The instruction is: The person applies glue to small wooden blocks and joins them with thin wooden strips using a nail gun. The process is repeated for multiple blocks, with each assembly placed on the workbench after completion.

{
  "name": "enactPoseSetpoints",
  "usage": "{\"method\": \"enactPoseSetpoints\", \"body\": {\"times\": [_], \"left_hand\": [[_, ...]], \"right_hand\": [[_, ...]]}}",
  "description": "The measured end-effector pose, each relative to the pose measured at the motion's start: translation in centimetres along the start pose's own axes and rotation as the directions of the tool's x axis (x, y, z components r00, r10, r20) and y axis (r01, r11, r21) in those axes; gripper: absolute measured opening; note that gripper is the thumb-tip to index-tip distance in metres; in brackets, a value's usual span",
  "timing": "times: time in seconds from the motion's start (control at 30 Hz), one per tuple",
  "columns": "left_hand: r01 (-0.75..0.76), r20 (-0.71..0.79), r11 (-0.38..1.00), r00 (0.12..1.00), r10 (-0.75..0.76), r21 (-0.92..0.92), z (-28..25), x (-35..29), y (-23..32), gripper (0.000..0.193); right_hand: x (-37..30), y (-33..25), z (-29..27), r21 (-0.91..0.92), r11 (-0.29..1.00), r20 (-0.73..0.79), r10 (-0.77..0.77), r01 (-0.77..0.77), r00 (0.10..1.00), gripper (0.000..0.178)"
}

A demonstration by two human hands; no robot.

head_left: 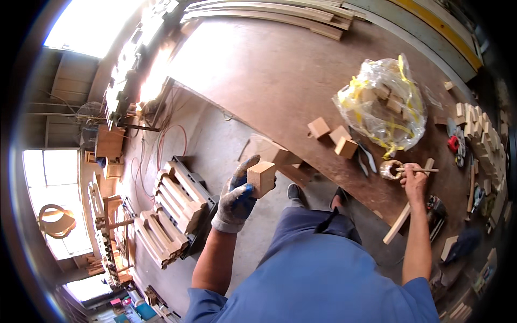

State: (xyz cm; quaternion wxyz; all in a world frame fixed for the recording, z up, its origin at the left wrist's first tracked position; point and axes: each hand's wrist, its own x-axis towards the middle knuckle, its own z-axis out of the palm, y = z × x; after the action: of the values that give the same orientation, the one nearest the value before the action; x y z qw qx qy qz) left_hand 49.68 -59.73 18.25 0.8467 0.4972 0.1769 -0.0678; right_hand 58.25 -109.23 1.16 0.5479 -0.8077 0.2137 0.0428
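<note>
In a grey and blue work glove, my left hand [236, 203] grips a squared wooden block [261, 179], held up in front of the table's edge. My bare right hand [414, 184] pinches a thin wooden stick [430, 170]. The stick's other end reaches into the mouth of a small stained pot [389, 170] on the table; what the pot contains is hard to make out. Beyond the pot lie pliers [368, 159] with pale handles. To their left several loose wooden blocks [345, 147] rest close together.
A clear plastic bag [371, 81] with yellow strips and wooden blocks inside sits on the brown table [258, 64]. A wooden strip [397, 223] juts past the table's near edge. Long boards [280, 12] lie at the far side. Stacked timber [167, 215] stands on the floor at left.
</note>
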Motion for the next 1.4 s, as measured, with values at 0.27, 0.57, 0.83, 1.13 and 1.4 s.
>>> {"method": "enactPoseSetpoints", "body": {"times": [0.27, 0.57, 0.83, 1.13, 1.4], "left_hand": [[-0.078, -0.060, 0.933, 0.993, 0.106, 0.351, -7.8, 1.2, 2.6, 0.089], [-0.386, 0.369, 0.293, 0.923, 0.112, 0.875, -10.0, 7.3, 3.1, 0.069], [-0.541, 0.534, 0.066, 0.840, 0.093, 0.839, -9.0, 9.2, 2.8, 0.068], [-0.550, 0.554, 0.066, 0.830, -0.062, 0.832, -7.9, 10.9, 2.8, 0.067], [-0.518, 0.516, 0.015, 0.850, -0.106, 0.855, -7.1, 11.0, 3.0, 0.067]], "right_hand": [[-7.7, 1.3, 2.9, -0.198, 0.951, 0.064, 0.253, -0.236, 0.965, 0.033], [-18.0, -9.0, 23.1, -0.213, 0.941, 0.442, -0.148, 0.264, 0.885, 0.104], [-16.0, -11.6, 31.3, -0.136, 0.869, 0.497, -0.356, 0.476, 0.791, 0.149], [-14.8, -11.0, 32.1, -0.043, 0.818, 0.466, -0.491, 0.573, 0.736, 0.136], [-14.7, -11.2, 32.0, -0.072, 0.813, 0.459, -0.488, 0.578, 0.742, 0.131]]}}
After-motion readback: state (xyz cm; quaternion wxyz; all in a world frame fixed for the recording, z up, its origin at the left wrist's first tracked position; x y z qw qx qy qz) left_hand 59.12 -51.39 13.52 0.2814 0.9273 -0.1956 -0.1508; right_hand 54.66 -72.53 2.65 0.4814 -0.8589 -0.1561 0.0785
